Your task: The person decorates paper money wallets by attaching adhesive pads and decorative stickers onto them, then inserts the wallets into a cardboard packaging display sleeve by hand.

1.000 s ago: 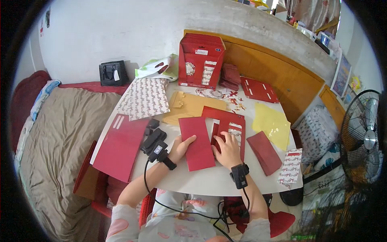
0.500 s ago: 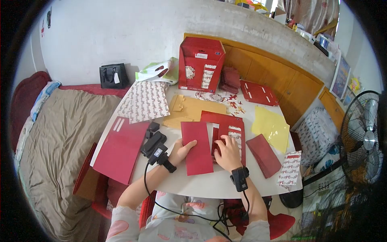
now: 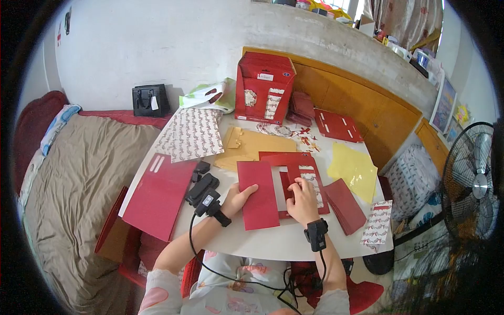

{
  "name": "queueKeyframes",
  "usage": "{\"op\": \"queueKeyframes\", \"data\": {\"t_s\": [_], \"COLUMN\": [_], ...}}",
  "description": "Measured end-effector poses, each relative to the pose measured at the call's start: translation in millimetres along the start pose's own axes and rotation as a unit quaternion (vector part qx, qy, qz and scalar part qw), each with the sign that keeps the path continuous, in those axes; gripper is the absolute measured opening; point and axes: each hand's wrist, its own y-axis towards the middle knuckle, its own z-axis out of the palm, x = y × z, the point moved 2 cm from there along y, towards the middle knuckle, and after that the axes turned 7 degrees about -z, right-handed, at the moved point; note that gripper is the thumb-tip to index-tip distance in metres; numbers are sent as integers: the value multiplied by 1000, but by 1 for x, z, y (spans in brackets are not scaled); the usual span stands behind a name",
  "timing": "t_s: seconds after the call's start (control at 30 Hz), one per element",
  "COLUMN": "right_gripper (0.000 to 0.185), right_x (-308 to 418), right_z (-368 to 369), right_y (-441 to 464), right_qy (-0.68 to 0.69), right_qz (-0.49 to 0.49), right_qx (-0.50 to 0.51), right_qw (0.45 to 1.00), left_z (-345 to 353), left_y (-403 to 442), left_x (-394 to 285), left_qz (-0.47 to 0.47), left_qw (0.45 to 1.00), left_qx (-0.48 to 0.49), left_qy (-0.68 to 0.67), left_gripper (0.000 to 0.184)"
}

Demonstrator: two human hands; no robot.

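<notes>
My left hand (image 3: 241, 197) holds a plain red card (image 3: 260, 202) by its left side, thumb on top and the other fingers hidden beneath. To the right, my right hand (image 3: 302, 201) rests on a red printed folder (image 3: 321, 198) with cut-out windows, its fingers bent. Whether it pinches a dark red strip in the folder's window is too small to tell. The red card overlaps the folder's left edge. Just right of the folder lies a stack of dark red envelopes (image 3: 345, 206).
Patterned sheets (image 3: 191, 135), a large red sheet (image 3: 159, 195), brown card pieces (image 3: 252, 145) and a yellow sheet (image 3: 350, 167) surround the hands. A red display box (image 3: 264, 89) stands at the back. A patterned envelope (image 3: 377, 223) lies at the right edge; a fan (image 3: 479, 184) stands beyond.
The folder has shifted slightly right and towards me, with my right hand moving the same way. The red card now sits more upright in my left hand.
</notes>
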Motion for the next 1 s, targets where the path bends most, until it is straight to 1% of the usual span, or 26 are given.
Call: {"op": "queueKeyframes", "data": {"t_s": [0.03, 0.07, 0.13, 0.17, 0.23, 0.37, 0.43, 0.5, 0.6, 0.63, 0.73, 0.77, 0.83, 0.87, 0.9, 0.97, 1.0], "right_gripper": [28, 31, 41, 41, 42, 43, 39, 37, 34, 34, 39, 39, 44, 49, 49, 52, 52], "right_x": [1, 1, -2, -4, -8, -11, -11, -9, -12, -13, -13, -13, -19, -32, -44, -65, -65], "right_z": [-1, -3, -4, -3, -1, -1, 2, 0, 1, 2, -2, -7, -19, -21, -20, -16, -20], "right_y": [1, 2, 1, 0, -2, -1, -1, 1, 0, -1, 0, 0, 3, 1, -4, -12, -9], "right_qy": [1, -4, -39, -39, -90, -115, -84, -93, -59, -62, -89, -91, -125, -126, -126, -153, -126], "right_qz": [-1, 23, 57, 57, 94, 82, 100, 109, 115, 118, 77, 79, 119, 124, 125, 242, 312], "right_qx": [0, -3, 0, 0, -21, -8, -5, -10, -51, -51, -77, -77, -113, -122, -122, -30, 62], "right_qw": [1000, 1000, 998, 998, 991, 990, 991, 990, 990, 990, 990, 990, 979, 977, 977, 958, 940], "left_z": [-1, -1, -1, 0, 2, 3, 2, 1, 0, 1, 0, 0, -1, -1, -1, -2, -2], "left_y": [4, 6, 3, 1, -4, -10, -7, -6, -6, -7, -9, -10, -8, -9, -10, -7, -5], "left_x": [6, 9, 5, 2, -4, -13, -11, -11, -13, -13, -17, -18, -17, -19, -19, -15, -14], "left_qz": [3, 6, 3, -1, -6, 0, 8, 17, 13, 26, 40, 40, 37, 34, 32, 30, 30], "left_qw": [999, 998, 998, 998, 997, 995, 995, 995, 996, 995, 995, 995, 995, 995, 995, 994, 993], "left_qx": [8, 16, 9, 2, 3, -8, -12, -16, -26, -34, -36, -34, -38, -39, -41, -35, -28], "left_qy": [-31, -63, -63, -62, -77, -98, -98, -97, -84, -92, -90, -80, -87, -85, -83, -97, -110], "left_gripper": [34, 34, 34, 35, 35, 34, 33, 33, 32, 31, 30, 30, 30, 30, 30, 30, 30]}}
